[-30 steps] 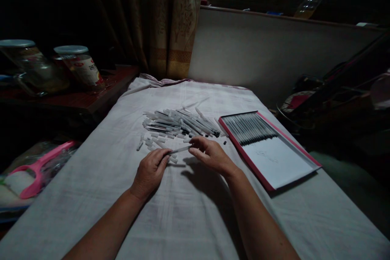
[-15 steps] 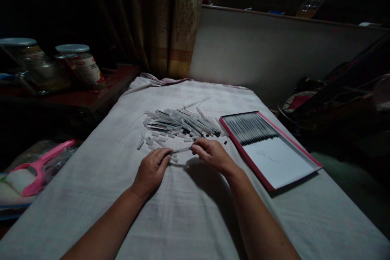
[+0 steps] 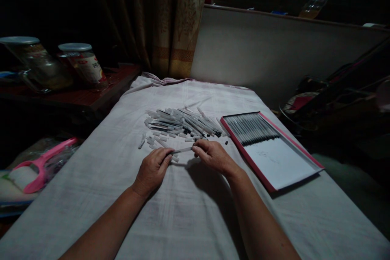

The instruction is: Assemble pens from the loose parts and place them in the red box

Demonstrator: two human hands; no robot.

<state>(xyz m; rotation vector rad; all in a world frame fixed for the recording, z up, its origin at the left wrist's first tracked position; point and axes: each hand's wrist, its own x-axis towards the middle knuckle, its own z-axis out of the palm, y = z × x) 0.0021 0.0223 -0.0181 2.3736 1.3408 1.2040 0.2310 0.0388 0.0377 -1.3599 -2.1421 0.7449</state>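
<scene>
A slim pale pen [image 3: 183,150] spans the gap between my two hands, just above the cloth. My left hand [image 3: 154,165] pinches its left end, and my right hand [image 3: 212,155] grips the right end; both tips are hidden by fingers. Just beyond lies a loose heap of pen parts [image 3: 183,121], clear barrels with some dark ends. Short pale caps [image 3: 158,139] are strewn on the near side of it. Right of my right hand, a shallow red-edged box [image 3: 258,176] holds a row of pens [image 3: 251,128] in its far half; its near half shows white bottom.
A pale checked cloth [image 3: 170,219] covers the table. At left, a dark red side table [image 3: 100,95] bears a lidded jar [image 3: 82,65] and a glass jug [image 3: 42,75]. A pink plastic thing [image 3: 41,166] lies low at left. Curtain [image 3: 183,40] and wall stand behind.
The view has shifted very slightly. Both hands keep the same hold on the pen, and the heap and box look unchanged.
</scene>
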